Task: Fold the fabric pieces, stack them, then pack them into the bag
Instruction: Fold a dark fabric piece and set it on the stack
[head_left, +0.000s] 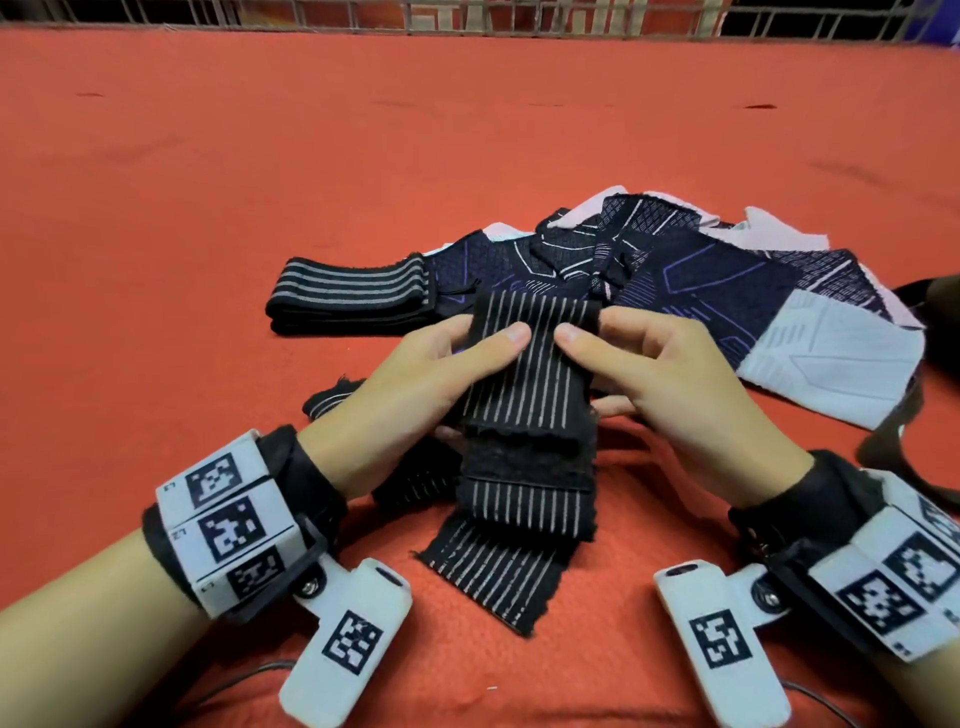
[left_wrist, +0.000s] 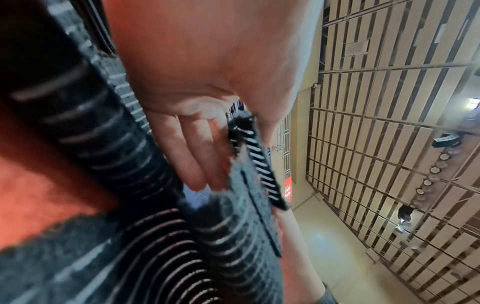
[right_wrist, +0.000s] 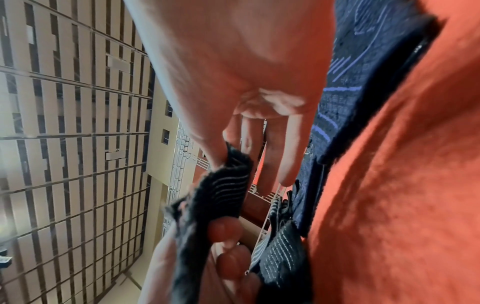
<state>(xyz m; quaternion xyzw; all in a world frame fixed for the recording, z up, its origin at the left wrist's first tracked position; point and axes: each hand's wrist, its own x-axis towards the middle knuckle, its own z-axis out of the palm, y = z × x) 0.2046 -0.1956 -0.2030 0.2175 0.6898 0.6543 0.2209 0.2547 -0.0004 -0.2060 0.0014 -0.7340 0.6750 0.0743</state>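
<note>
Both hands — left hand (head_left: 441, 364) and right hand (head_left: 660, 374) — pinch the striped strap (head_left: 530, 374) between them, thumbs on top. Looks soft, light, floppy — I'd grip at the fold edges.

Wrist bands (head_left: 223, 525) — perhaps "L2" — otherwise unreadable.
</note>
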